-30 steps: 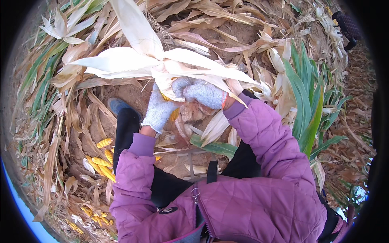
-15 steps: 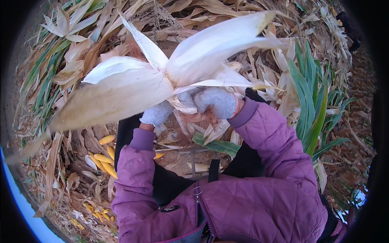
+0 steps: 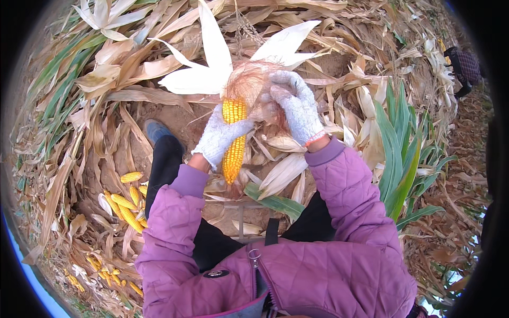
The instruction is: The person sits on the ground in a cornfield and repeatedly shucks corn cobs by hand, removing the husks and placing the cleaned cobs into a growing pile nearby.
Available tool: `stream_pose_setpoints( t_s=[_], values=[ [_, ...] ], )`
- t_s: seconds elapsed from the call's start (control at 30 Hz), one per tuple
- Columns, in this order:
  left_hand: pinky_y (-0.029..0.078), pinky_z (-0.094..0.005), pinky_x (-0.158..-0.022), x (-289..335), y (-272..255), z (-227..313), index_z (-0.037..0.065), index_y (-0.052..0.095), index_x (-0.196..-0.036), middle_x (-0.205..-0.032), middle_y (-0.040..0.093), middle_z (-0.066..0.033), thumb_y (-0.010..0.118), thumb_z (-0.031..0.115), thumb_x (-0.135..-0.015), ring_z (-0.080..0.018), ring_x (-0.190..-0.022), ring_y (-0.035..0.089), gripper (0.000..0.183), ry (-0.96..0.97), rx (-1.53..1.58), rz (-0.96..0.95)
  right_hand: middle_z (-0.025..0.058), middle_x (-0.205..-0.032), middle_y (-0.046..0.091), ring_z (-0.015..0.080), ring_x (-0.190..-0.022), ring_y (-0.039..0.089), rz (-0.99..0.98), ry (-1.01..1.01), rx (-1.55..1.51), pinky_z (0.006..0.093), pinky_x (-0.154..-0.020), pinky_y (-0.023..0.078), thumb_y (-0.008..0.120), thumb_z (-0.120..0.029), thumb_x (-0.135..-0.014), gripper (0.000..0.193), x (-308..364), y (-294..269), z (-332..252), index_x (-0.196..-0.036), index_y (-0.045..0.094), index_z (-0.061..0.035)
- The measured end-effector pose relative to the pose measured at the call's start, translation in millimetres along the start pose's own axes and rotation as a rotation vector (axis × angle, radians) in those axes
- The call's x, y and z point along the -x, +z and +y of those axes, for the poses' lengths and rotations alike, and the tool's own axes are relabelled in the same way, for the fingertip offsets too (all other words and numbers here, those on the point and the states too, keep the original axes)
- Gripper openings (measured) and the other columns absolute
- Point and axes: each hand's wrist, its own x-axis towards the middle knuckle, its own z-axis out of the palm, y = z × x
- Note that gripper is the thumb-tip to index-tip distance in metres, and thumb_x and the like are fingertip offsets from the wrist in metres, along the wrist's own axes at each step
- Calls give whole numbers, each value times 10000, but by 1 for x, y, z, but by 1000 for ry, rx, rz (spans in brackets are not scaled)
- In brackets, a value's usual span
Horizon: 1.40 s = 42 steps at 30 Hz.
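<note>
A yellow ear of corn (image 3: 234,153) stands bare of husk in my gloved left hand (image 3: 220,135), whose fingers wrap around its middle. Pale peeled husk leaves (image 3: 214,47) fan out at its far end. A mass of reddish corn silk (image 3: 249,79) covers the top of the ear. Just right of the ear, my gloved right hand (image 3: 297,106) has its fingers curled into the silk, and some strands hang blurred beneath it.
Husked ears (image 3: 127,209) lie in a pile on the left, with another pile (image 3: 108,273) farther down. Dry husks (image 3: 281,177) and stalks cover the soil. Green leaves (image 3: 395,159) stand at the right. A dark, partly visible shape (image 3: 464,69) is at the far right.
The spread husk has moved up and away, baring the yellow ear. My left hand now grips the ear itself, and my right hand has come up beside the silk.
</note>
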Motion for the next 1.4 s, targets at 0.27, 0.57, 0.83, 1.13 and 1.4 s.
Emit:
stream_pose_setpoints(
  t_s=[0.27,0.57,0.83,1.13,1.4],
  values=[
    [527,-308,-810,0,-5,-1,-30,401,-1252,-1097,612,-137,755,208,-797,-198,-976,616,624,100,-89,80,178,-1199,627,291,-1147,578,-551,-419,776,362,-990,440,639,-372,-895,511,-1,6,30,-1245,585,-4],
    [506,-355,-855,12,19,-6,-50,325,-1304,-1069,610,-191,764,335,-749,-268,-978,619,805,119,-511,-51,66,-1105,625,152,-1015,598,-138,84,427,281,-850,501,693,-156,-888,357,-5,13,39,-1202,588,-21],
    [493,-401,-837,28,27,14,-39,427,-1194,-1001,592,-238,724,361,-702,-342,-936,609,700,85,-635,-193,61,-1039,664,188,-902,654,-15,345,-370,305,-776,547,620,-155,-917,285,-13,8,34,-1168,610,-21],
    [527,-308,-638,26,25,6,-10,412,-1279,-1008,599,-130,727,210,-765,-190,-740,612,642,132,-348,-290,66,-1040,665,180,-860,668,-91,289,-370,310,-710,559,552,-250,-980,298,-13,8,11,-1204,572,-55],
    [497,-254,-543,44,44,14,91,440,-1323,-936,612,-38,719,188,-848,-109,-650,587,560,-48,187,-318,48,-949,678,169,-652,635,195,160,-375,286,-517,527,484,-385,-1004,362,-23,9,15,-1204,571,-97]
  ],
)
